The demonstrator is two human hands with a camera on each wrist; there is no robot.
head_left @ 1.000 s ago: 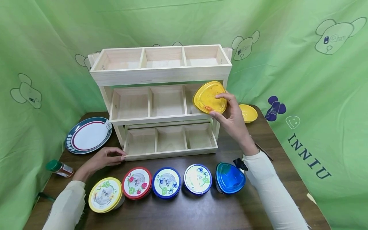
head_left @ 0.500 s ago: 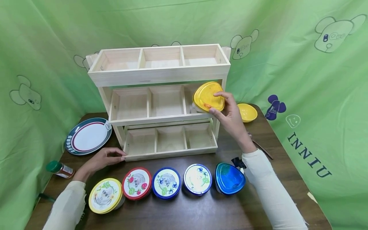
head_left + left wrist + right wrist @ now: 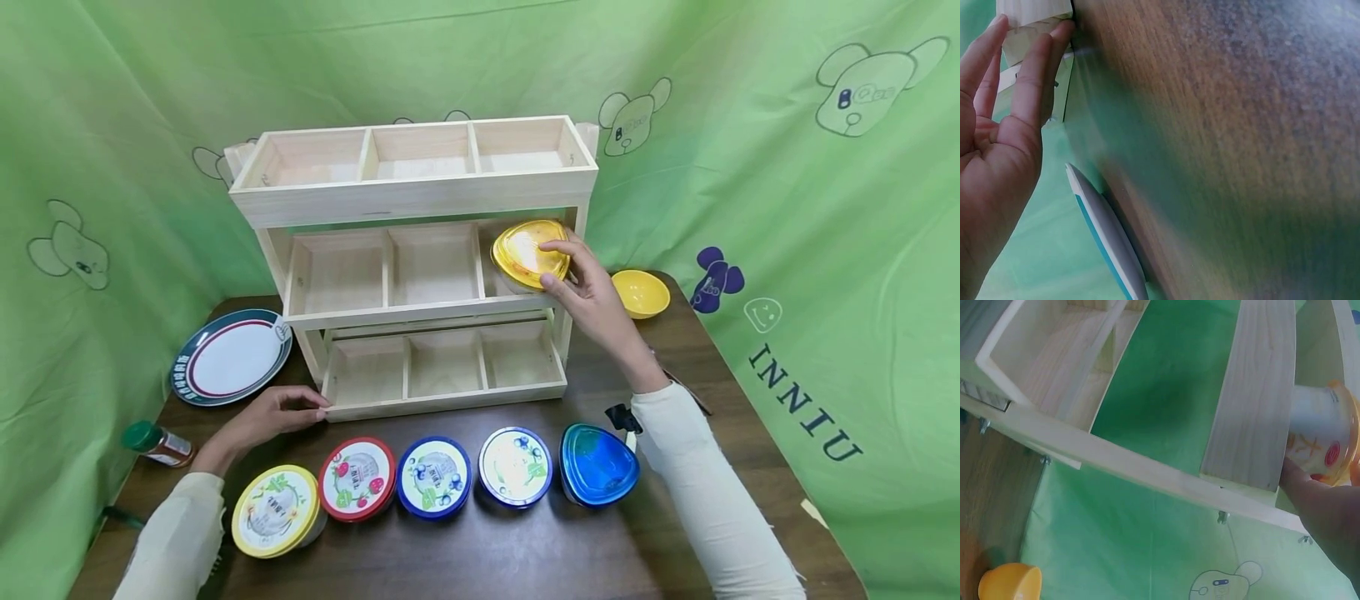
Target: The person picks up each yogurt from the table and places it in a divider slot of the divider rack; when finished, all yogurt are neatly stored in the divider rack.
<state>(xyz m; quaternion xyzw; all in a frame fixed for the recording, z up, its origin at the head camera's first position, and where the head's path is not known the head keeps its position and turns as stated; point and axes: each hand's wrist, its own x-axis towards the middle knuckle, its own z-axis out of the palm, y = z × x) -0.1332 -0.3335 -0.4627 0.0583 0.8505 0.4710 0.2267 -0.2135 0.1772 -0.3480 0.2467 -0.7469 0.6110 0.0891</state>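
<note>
Yellow lid first: my right hand (image 3: 592, 287) pinches the yellow-lidded cup (image 3: 528, 254) at its rim, thumb below and fingers over the top, and the cup sits tilted at the mouth of the right compartment of the middle shelf of the wooden rack (image 3: 420, 196). From the right wrist view I see the cup's pale body (image 3: 1319, 434) already tucked behind the shelf's front rail. I judge this as the placing step, nearly done. What I reckon comes next is levelling the cup, settling it on the shelf floor and loosening the pinch without catching the rail.

My left hand (image 3: 273, 410) rests on the table (image 3: 480, 558), fingers fairly straight and touching the rack's lower left corner, holding nothing.

In front of me stand five more cups in a row, the blue-lidded cup (image 3: 598, 464) at its right end. Further out lie a plate (image 3: 231, 354), a spice bottle (image 3: 157, 442) and a yellow bowl (image 3: 641, 293).
</note>
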